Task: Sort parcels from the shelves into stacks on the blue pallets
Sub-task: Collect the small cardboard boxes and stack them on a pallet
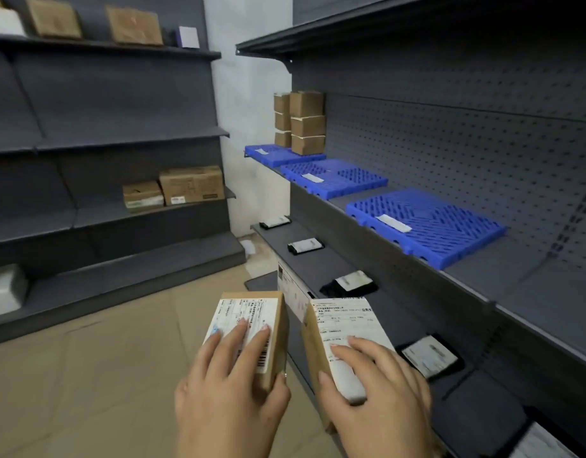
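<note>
The left hand (232, 381) grips the left parcel (251, 320), a small cardboard box, with its fingers spread over the shipping label and its thumb curled round the near corner. The right hand (377, 388) clasps the right parcel (342, 325) the same way. The two parcels are held side by side, almost touching, just off the front edge of the lower shelf (321, 262) on the right. Black pouches (351, 283) with white labels lie along that shelf. On the shelf above, three blue pallets (430, 223) sit in a row. The farthest carries stacked brown boxes (307, 122) at its back edge, against the pegboard wall.
</note>
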Demonstrator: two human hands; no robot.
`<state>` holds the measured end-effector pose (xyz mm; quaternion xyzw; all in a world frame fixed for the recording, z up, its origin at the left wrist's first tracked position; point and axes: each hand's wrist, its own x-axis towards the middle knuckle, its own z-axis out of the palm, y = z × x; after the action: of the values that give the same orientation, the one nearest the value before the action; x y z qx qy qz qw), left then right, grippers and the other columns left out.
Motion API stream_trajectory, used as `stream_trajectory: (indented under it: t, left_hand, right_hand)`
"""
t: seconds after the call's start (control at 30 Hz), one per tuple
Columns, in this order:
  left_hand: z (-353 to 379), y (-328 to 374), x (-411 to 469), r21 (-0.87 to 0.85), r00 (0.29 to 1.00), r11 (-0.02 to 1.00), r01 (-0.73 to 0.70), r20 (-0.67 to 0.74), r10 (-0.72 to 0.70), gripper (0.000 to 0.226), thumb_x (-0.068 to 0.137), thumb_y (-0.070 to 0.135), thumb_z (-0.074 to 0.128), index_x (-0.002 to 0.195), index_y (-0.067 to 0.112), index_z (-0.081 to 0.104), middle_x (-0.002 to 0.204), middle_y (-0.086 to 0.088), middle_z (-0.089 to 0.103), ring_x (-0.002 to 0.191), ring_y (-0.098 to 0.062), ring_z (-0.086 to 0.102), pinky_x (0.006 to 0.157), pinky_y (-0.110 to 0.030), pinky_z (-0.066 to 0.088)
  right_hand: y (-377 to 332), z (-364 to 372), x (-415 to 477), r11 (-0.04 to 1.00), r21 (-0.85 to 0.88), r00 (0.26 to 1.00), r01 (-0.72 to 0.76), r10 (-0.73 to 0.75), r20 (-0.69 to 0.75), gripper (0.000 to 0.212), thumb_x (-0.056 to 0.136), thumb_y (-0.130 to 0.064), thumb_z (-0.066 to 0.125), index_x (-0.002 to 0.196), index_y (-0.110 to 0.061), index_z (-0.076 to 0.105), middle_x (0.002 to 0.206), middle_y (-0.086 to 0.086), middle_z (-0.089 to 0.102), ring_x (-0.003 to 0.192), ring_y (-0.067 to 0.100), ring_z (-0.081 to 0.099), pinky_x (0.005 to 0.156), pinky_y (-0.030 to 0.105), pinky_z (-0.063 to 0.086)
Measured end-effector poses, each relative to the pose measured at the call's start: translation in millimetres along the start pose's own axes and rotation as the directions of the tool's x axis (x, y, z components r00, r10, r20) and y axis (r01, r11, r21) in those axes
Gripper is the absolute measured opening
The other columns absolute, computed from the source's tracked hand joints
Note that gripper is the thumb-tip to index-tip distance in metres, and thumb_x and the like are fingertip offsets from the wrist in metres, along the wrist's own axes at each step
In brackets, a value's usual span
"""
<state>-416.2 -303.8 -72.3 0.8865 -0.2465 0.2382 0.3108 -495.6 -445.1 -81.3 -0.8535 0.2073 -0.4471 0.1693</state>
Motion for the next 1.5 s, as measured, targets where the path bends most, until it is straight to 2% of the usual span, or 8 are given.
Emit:
stream_trajectory:
  t: [0.23, 0.57, 0.73, 0.87, 0.97, 1.1, 1.3, 1.5]
  left_hand:
    - [52, -66, 150, 0.065, 0.996, 0.995, 0.075, -0.055, -0.071, 0.054, 0.058, 0.057, 0.048, 0.109, 0.044, 0.059, 0.119, 0.007, 0.065, 0.116, -0.017, 0.044, 0.073, -0.053, 0.048]
    - [107, -179, 320, 0.149, 0.987, 0.977, 0.152, -0.077, -0.141, 0.056, 0.059, 0.056, 0.047, 0.109, 0.038, 0.067, 0.120, 0.008, 0.064, 0.118, -0.017, 0.043, 0.074, -0.055, 0.049]
    - [135, -256, 423, 0.210, 0.991, 0.971, 0.113, 0.051, -0.126, 0.059, 0.058, 0.061, 0.045, 0.111, 0.042, 0.063, 0.119, 0.011, 0.064, 0.116, -0.016, 0.041, 0.071, -0.056, 0.050]
    - [148, -301, 513, 0.213, 0.987, 0.976, 0.052, 0.136, -0.082, 0.060, 0.058, 0.064, 0.045, 0.115, 0.051, 0.058, 0.127, 0.020, 0.056, 0.124, -0.013, 0.042, 0.081, -0.056, 0.048]
    - [164, -320, 577, 0.209, 0.985, 0.976, -0.060, 0.171, 0.023, 0.055, 0.069, 0.069, 0.040, 0.123, 0.063, 0.036, 0.140, 0.032, 0.030, 0.136, -0.012, 0.034, 0.096, -0.054, 0.042]
    - [207, -351, 635, 0.145, 0.959, 0.984, -0.103, 0.277, 0.060, 0.063, 0.055, 0.068, 0.041, 0.110, 0.046, 0.063, 0.118, 0.013, 0.065, 0.116, -0.017, 0.050, 0.069, -0.058, 0.051]
    - [272, -362, 720, 0.079, 0.966, 0.975, -0.206, 0.176, 0.190, 0.063, 0.057, 0.067, 0.044, 0.112, 0.044, 0.064, 0.121, 0.012, 0.064, 0.117, -0.014, 0.041, 0.076, -0.056, 0.050]
    - [314, -337, 821, -0.067, 0.950, 0.950, -0.304, 0.054, 0.308, 0.056, 0.061, 0.061, 0.045, 0.110, 0.041, 0.064, 0.122, 0.012, 0.063, 0.119, -0.012, 0.041, 0.081, -0.053, 0.048]
  right_hand:
    - [-8, 137, 137, 0.989, 0.112, 0.994, 0.099, -0.102, 0.023, 0.031, 0.053, -0.050, 0.060, 0.080, -0.039, 0.072, 0.098, -0.018, 0.066, 0.095, 0.004, 0.053, 0.083, 0.032, 0.033]
    - [-49, 323, 268, 0.978, 0.152, 0.986, 0.146, -0.156, 0.055, 0.031, 0.056, -0.050, 0.056, 0.080, -0.038, 0.072, 0.098, -0.016, 0.066, 0.095, 0.004, 0.050, 0.083, 0.029, 0.029]
    - [-79, 423, 327, 0.988, 0.107, 0.992, 0.113, -0.118, 0.041, 0.030, 0.056, -0.050, 0.057, 0.081, -0.041, 0.070, 0.098, -0.020, 0.065, 0.096, 0.002, 0.050, 0.085, 0.031, 0.030]
    - [-106, 493, 378, 0.995, 0.081, 0.997, 0.066, -0.070, 0.040, 0.031, 0.052, -0.051, 0.058, 0.080, -0.043, 0.070, 0.098, -0.021, 0.065, 0.096, 0.001, 0.050, 0.081, 0.026, 0.027]
    - [-118, 530, 416, 0.999, 0.030, 0.999, 0.020, -0.021, 0.032, 0.031, 0.049, -0.052, 0.059, 0.078, -0.044, 0.069, 0.096, -0.023, 0.065, 0.093, 0.001, 0.050, 0.076, 0.024, 0.026]
    - [-112, 564, 460, 0.994, -0.110, 0.999, -0.003, 0.006, 0.034, 0.031, 0.050, -0.057, 0.057, 0.078, -0.047, 0.067, 0.096, -0.027, 0.062, 0.093, 0.000, 0.048, 0.072, 0.031, 0.041]
    - [-92, 613, 534, 0.974, -0.211, 0.996, -0.083, 0.073, -0.055, 0.033, 0.054, -0.062, 0.049, 0.078, -0.048, 0.067, 0.097, -0.028, 0.063, 0.092, 0.001, 0.048, 0.072, 0.037, 0.051]
    - [-70, 640, 615, 0.957, -0.245, 0.976, -0.157, 0.113, -0.185, 0.033, 0.059, -0.062, 0.050, 0.084, -0.049, 0.066, 0.101, -0.029, 0.061, 0.095, -0.001, 0.044, 0.083, 0.031, 0.036]
